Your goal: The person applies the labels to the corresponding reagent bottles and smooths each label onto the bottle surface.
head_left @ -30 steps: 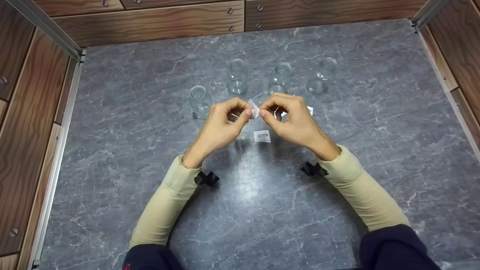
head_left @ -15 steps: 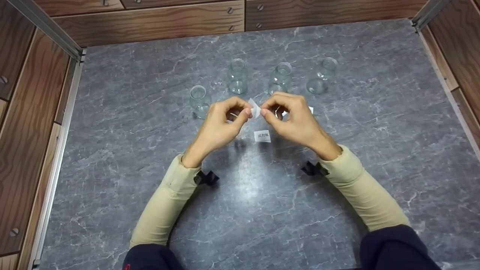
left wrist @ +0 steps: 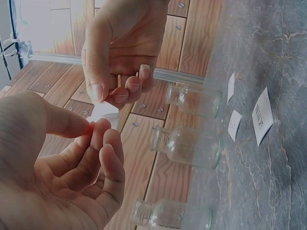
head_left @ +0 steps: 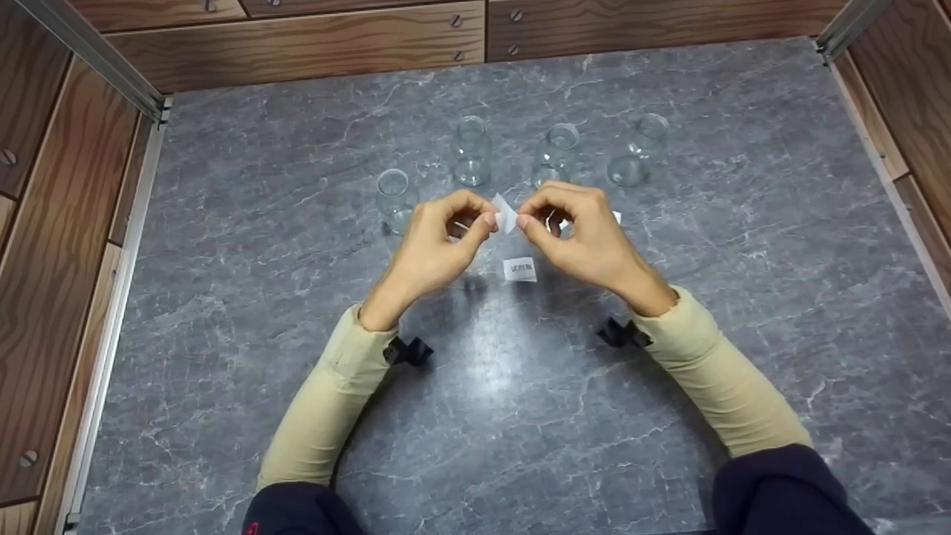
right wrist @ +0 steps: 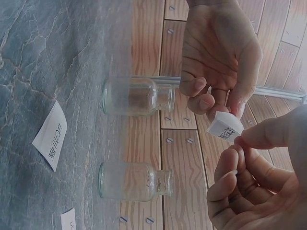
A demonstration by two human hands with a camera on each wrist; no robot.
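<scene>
Between both hands hangs a small white paper label, held above the table. My left hand pinches its left edge between thumb and forefinger; my right hand pinches the opposite corner the same way. Dark handwritten characters show on the label's face in the right wrist view, and the paper looks bent. Below the hands a second written label lies flat on the table. Another label is partly covered by the right hand. The left wrist view shows two small labels beside a larger-looking one.
Several clear glass bottles stand beyond the hands: one at the left, others at the back, behind the right hand and at the right. Wood-patterned panels border the grey marbled table.
</scene>
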